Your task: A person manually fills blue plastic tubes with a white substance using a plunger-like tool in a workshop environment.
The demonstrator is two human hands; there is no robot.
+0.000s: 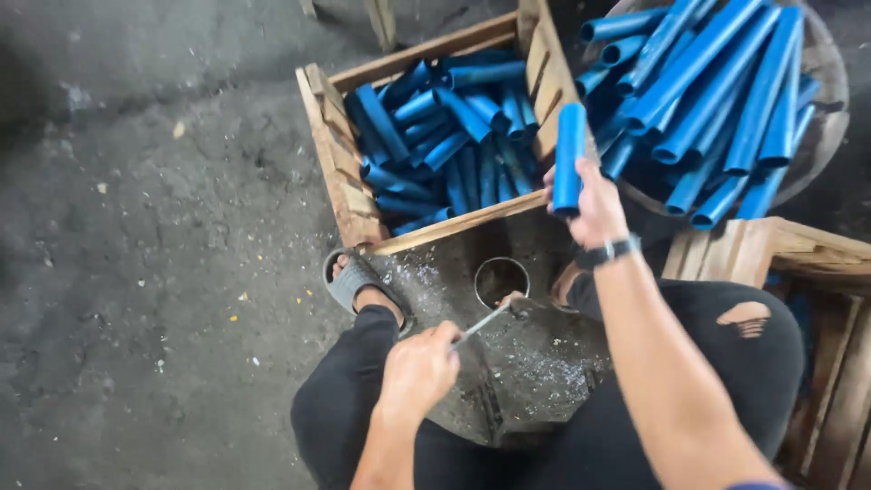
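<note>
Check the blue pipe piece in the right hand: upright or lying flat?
Upright. The right hand grips the short blue pipe piece near its lower end, and it stands nearly vertical above the wooden crate.

Single head-worn view, steeply downward, close over lap and floor (136, 272).

The blue tube (570, 159) in the right hand (594, 204) looks like smooth plastic with a dull sheen, as do the short tubes (445, 145) filling the crate (340, 172). The crate is rough, unfinished wood, pale and splintery at its edges. The left hand (417, 372) grips a thin rod (485, 322) of bare grey metal. The floor (136, 227) is rough, matt concrete, dark and stained, dusted with pale shavings near the metal ring (501, 281). The sandal (354, 281) looks like matt grey rubber.
</note>
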